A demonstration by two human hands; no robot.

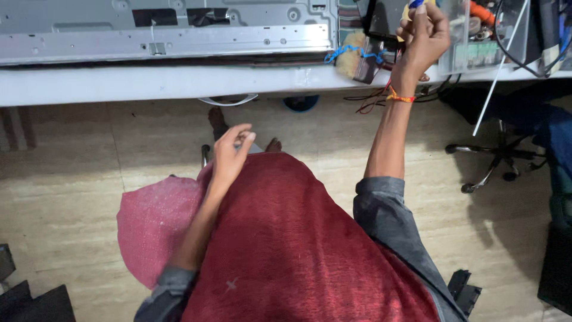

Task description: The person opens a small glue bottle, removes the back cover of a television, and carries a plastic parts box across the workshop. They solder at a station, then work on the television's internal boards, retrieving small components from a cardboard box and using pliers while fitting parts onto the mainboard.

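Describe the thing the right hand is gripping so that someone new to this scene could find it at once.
Follow the white workbench edge to its right end, where the raised right hand is closed, a red-orange thread around its wrist. From the top of the fist pokes a small tool handle, yellow with a blue tip, unlike the black cables and clear plastic boxes nearby.

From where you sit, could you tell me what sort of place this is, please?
Probably an electronics repair workshop: a large grey metal chassis panel lies on the white workbench, loose wires hang off its edge, and the right hand is raised among clear plastic parts boxes.
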